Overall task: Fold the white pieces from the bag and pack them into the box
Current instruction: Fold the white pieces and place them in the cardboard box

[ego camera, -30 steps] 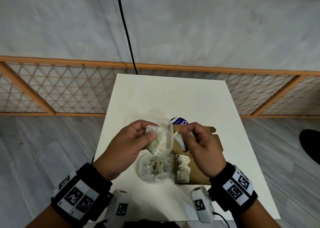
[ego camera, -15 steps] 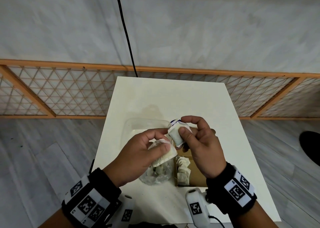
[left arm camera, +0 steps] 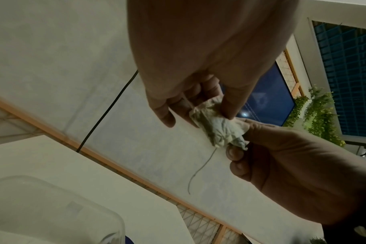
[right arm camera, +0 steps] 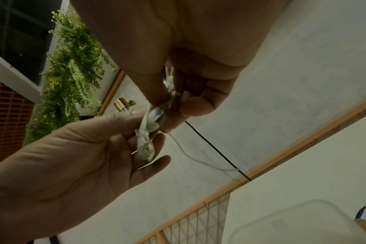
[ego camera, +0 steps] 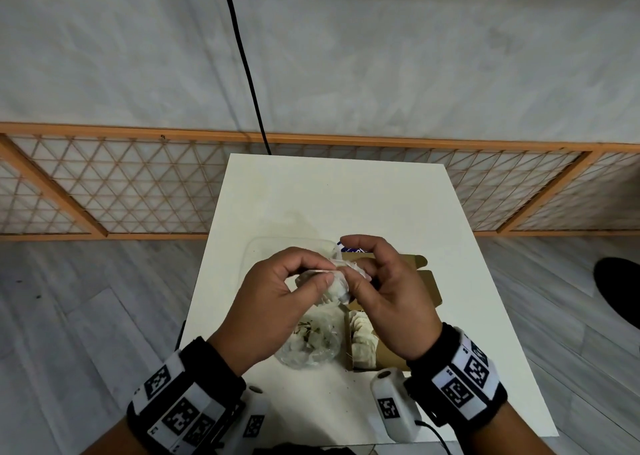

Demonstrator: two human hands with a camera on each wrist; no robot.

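Both hands hold one crumpled white piece [ego camera: 337,285] above the table, between the clear bag and the box. My left hand [ego camera: 311,274] pinches its left side between thumb and fingers; my right hand [ego camera: 353,271] pinches its right side. In the left wrist view the white piece [left arm camera: 217,127] is wrinkled, with a thin thread [left arm camera: 201,170] hanging from it. The right wrist view shows the same piece [right arm camera: 148,132] between both hands. The clear plastic bag [ego camera: 308,343] lies on the table below my hands. The open cardboard box [ego camera: 388,350] holds white pieces [ego camera: 362,340] at its left side.
A clear plastic container [ego camera: 273,250] sits on the white table [ego camera: 332,198] behind my left hand. A blue-and-white item [ego camera: 351,249] peeks out behind the box. A black cable [ego camera: 242,59] hangs down the wall. A wooden lattice rail [ego camera: 104,184] runs behind the table.
The two hands have come together: a second ago each held its own white bundle apart, now both pinch one crumpled piece between them, slightly lower over the bag and box.
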